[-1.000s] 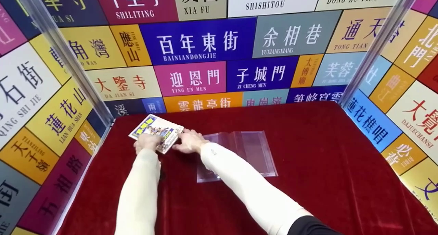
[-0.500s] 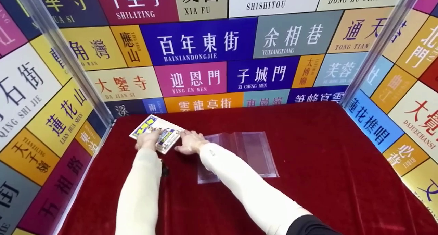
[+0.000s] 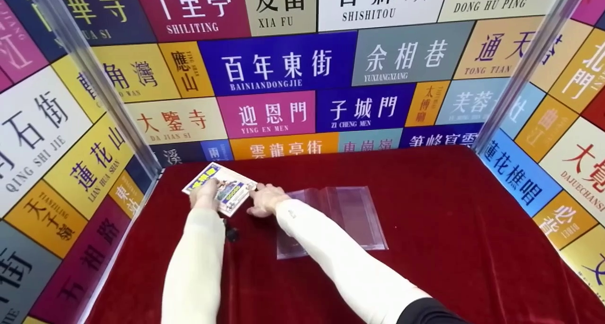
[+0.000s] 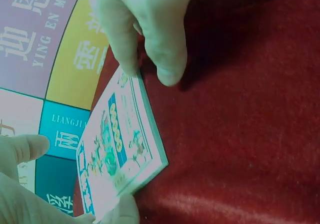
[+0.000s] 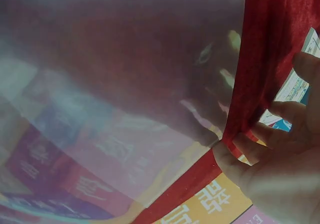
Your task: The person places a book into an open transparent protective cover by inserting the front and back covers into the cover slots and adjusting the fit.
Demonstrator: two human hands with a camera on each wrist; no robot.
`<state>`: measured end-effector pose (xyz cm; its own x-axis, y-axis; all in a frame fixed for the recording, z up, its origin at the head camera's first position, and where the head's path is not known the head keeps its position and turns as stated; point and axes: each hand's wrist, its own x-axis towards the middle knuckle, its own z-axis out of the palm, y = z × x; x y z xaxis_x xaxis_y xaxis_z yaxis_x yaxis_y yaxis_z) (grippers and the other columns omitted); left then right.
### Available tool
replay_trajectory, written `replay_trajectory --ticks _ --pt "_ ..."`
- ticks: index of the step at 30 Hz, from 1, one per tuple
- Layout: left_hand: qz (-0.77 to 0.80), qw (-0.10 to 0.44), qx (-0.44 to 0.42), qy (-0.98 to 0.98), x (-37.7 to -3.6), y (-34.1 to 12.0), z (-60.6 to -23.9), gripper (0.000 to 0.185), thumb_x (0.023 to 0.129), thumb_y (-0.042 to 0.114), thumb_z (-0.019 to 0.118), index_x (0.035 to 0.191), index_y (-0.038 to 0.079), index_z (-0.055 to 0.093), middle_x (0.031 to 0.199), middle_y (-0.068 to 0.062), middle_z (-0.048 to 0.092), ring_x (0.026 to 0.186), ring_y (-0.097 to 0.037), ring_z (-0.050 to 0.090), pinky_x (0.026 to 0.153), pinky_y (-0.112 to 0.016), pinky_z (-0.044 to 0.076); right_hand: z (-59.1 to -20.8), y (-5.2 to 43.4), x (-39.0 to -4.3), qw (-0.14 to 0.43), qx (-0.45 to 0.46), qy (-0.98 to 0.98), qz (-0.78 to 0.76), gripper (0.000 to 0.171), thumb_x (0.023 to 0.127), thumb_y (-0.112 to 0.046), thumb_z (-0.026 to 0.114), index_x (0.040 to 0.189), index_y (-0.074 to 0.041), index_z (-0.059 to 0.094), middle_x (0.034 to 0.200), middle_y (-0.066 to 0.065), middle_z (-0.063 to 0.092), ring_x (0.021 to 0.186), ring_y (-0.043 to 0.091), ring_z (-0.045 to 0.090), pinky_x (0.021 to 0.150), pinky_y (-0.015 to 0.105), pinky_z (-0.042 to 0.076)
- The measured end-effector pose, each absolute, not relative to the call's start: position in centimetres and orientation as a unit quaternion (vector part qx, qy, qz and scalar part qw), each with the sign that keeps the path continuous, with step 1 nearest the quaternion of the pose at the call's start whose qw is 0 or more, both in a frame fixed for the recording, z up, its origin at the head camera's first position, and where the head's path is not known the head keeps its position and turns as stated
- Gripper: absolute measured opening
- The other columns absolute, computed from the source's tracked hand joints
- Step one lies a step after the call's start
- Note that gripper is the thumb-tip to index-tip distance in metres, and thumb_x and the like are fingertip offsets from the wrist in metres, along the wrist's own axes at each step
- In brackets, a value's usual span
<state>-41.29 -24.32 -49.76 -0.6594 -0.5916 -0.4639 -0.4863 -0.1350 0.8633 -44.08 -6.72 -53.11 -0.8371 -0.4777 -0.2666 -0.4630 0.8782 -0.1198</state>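
A small comic book (image 3: 230,192) with cartoon figures on its cover lies on the red cloth at the back left. My left hand (image 3: 204,194) is at its near-left edge; in the left wrist view one finger (image 4: 31,146) stands straight, apart from the cover, while another digit touches the edge. At the book's right corner is my right hand (image 3: 267,200), a fingertip on that corner and the thumb apart from it. A clear plastic book cover (image 3: 357,215) lies spread flat beside that hand, partly hidden beneath the right forearm.
Red velvet cloth (image 3: 439,229) covers the table. Upright panels with coloured place-name signs (image 3: 276,62) enclose the back and both sides, with clear corner posts (image 3: 524,69). A small black object (image 3: 231,233) sits by the left wrist.
My left hand has shifted slightly forward along the book's edge, and its digit no longer lies across the cover. The right hand stays at the corner. The head view has tilted slightly.
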Motion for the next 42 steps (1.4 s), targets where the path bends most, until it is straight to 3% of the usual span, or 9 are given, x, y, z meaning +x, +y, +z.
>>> replay_trajectory --ticks 5,9,16,19,23,26,30,37,42 --pt "-0.717 0.085 0.414 -0.555 -41.6 -24.5 -50.3 0.052 0.101 0.015 0.07 0.149 0.0 0.056 0.118 -0.004 0.063 0.097 -0.016 0.065 0.117 -0.035 0.059 -53.2 -6.8 -44.1 0.157 -0.24 0.958 -0.02 0.081 0.106 -0.065 0.066 0.174 -0.027 0.044 0.186 0.011 0.03 0.166 0.035 0.043 0.133 0.054 0.044" --pt "-0.755 0.103 0.42 -0.493 -41.7 -24.8 -50.4 0.034 0.103 0.018 0.071 0.132 0.006 0.059 0.108 -0.003 0.065 0.096 -0.017 0.068 0.119 -0.036 0.058 -53.1 -6.6 -44.3 0.152 -0.247 0.957 -0.006 0.086 0.102 -0.069 0.068 0.175 -0.029 0.042 0.189 0.004 0.027 0.166 0.033 0.043 0.132 0.054 0.045" --pt "-0.753 0.075 0.426 -0.496 -41.4 -25.0 -49.9 0.028 0.103 0.022 0.073 0.126 0.011 0.06 0.087 0.002 0.067 0.086 -0.016 0.072 0.112 -0.034 0.062 -53.0 -6.1 -44.1 0.147 -0.263 0.954 -0.001 0.089 0.1 -0.07 0.068 0.175 -0.03 0.041 0.187 0.0 0.031 0.165 0.033 0.044 0.131 0.053 0.045" --pt "-0.756 0.076 0.425 -0.493 -41.7 -25.1 -50.1 0.028 0.103 0.02 0.073 0.126 0.01 0.061 0.083 0.002 0.067 0.094 -0.019 0.075 0.112 -0.035 0.062 -52.9 -6.1 -44.3 0.15 -0.263 0.953 0.006 0.089 0.101 -0.069 0.068 0.176 -0.03 0.039 0.187 0.0 0.031 0.166 0.033 0.043 0.133 0.053 0.044" --pt "-0.772 0.08 0.411 -0.478 -42.2 -25.3 -50.4 0.033 0.104 0.014 0.07 0.134 0.006 0.06 0.103 -0.002 0.071 0.12 -0.024 0.075 0.116 -0.035 0.061 -52.9 -6.4 -44.7 0.15 -0.262 0.953 0.019 0.088 0.101 -0.068 0.068 0.176 -0.031 0.039 0.187 -0.001 0.031 0.166 0.031 0.044 0.133 0.052 0.043" --pt "-0.779 0.06 0.399 -0.48 -42.0 -25.4 -50.6 0.034 0.106 0.012 0.066 0.138 0.005 0.058 0.124 -0.007 0.072 0.125 -0.023 0.074 0.113 -0.034 0.062 -53.6 -6.6 -45.2 0.146 -0.263 0.953 0.021 0.09 0.099 -0.07 0.069 0.176 -0.034 0.038 0.187 -0.004 0.031 0.164 0.029 0.045 0.132 0.051 0.044" --pt "-0.781 0.026 0.373 -0.5 -41.6 -25.3 -51.0 0.043 0.107 0.006 0.056 0.15 0.001 0.054 0.134 -0.011 0.075 0.117 -0.022 0.078 0.104 -0.035 0.066 -53.7 -6.7 -45.2 0.145 -0.27 0.952 0.017 0.091 0.1 -0.07 0.068 0.177 -0.035 0.035 0.189 -0.005 0.026 0.165 0.029 0.043 0.132 0.051 0.044" --pt "-0.756 0.046 0.365 -0.541 -42.3 -25.1 -52.8 0.043 0.107 -0.001 0.046 0.149 -0.006 0.052 0.104 -0.009 0.077 0.081 -0.014 0.079 0.076 -0.031 0.07 -53.1 -6.4 -44.8 0.143 -0.281 0.949 0.014 0.092 0.101 -0.073 0.064 0.178 -0.032 0.032 0.19 -0.001 0.025 0.167 0.031 0.041 0.132 0.052 0.044" --pt "-0.727 0.074 0.35 -0.586 -42.8 -24.8 -53.6 0.046 0.106 -0.001 0.048 0.152 -0.007 0.049 0.106 -0.011 0.073 0.072 -0.012 0.074 0.063 -0.03 0.068 -53.0 -5.8 -45.0 0.139 -0.283 0.949 -0.022 0.094 0.1 -0.074 0.065 0.177 -0.029 0.036 0.186 0.003 0.033 0.166 0.032 0.042 0.132 0.053 0.045"
